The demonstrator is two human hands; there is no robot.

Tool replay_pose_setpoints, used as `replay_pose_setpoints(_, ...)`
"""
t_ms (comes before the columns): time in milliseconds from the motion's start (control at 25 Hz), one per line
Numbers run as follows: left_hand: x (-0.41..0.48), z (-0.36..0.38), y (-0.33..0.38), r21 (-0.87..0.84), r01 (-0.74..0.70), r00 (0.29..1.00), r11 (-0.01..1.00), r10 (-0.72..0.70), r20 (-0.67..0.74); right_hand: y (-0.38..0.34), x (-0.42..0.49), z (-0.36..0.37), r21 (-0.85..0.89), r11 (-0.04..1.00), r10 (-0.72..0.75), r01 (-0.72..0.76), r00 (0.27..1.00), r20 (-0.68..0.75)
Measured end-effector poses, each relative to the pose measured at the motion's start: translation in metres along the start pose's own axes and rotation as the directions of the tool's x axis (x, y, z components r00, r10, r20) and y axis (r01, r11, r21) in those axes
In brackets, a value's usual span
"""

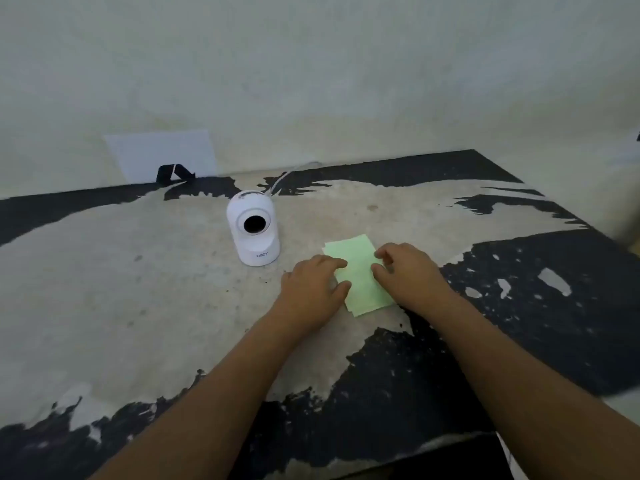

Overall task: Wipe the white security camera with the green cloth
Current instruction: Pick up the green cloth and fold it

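The white security camera (253, 227) stands upright on the worn table (138, 289), its dark round lens facing me and a white cable running from its back toward the wall. To its right lies the pale green cloth (358, 275), folded flat into a rectangle. My left hand (311, 289) rests on the cloth's left edge with fingers spread. My right hand (407, 271) presses on the cloth's right edge with fingertips curled onto it. Neither hand has lifted the cloth, and both are clear of the camera.
A white sheet (162, 155) leans against the wall at the back left, with a small black stand (173, 173) before it. The table's far edge meets the wall; its right edge slopes away at the right. The tabletop is peeling black over beige.
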State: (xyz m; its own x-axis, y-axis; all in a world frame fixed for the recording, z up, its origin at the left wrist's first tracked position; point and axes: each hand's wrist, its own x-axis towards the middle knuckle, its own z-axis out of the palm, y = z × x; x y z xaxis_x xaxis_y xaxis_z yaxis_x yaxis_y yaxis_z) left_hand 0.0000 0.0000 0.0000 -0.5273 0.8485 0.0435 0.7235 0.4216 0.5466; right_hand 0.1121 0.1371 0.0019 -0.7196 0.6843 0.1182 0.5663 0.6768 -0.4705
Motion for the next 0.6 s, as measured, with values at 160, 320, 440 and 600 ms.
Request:
replay_pose_setpoints(160, -0.001, 0.005, 0.000, 0.240, -0.001, 1.000, 0.971, -0.005, 0.026, -0.004, 0.002, 0.000, -0.259, 0.961, 0.110, -0.102, 0.994, 0.016)
replay_pose_setpoints(320, 0.000, 0.005, -0.001, 0.240, 0.001, 1.000, 0.971, -0.007, 0.024, -0.006, 0.004, -0.001, -0.134, 0.973, 0.198, -0.188, 0.978, 0.067)
replay_pose_setpoints(440, -0.001, 0.006, -0.003, 0.225, -0.009, 1.000, 0.974, 0.003, 0.025, -0.011, 0.002, -0.002, 0.069, 0.987, 0.143, -0.148, 0.987, 0.080)
replay_pose_setpoints(600, -0.007, -0.007, -0.004, -0.027, -0.023, 0.996, 0.999, 0.021, -0.084, -0.027, -0.007, -0.018, 0.445, 0.891, 0.046, -0.085, 0.994, 0.097)
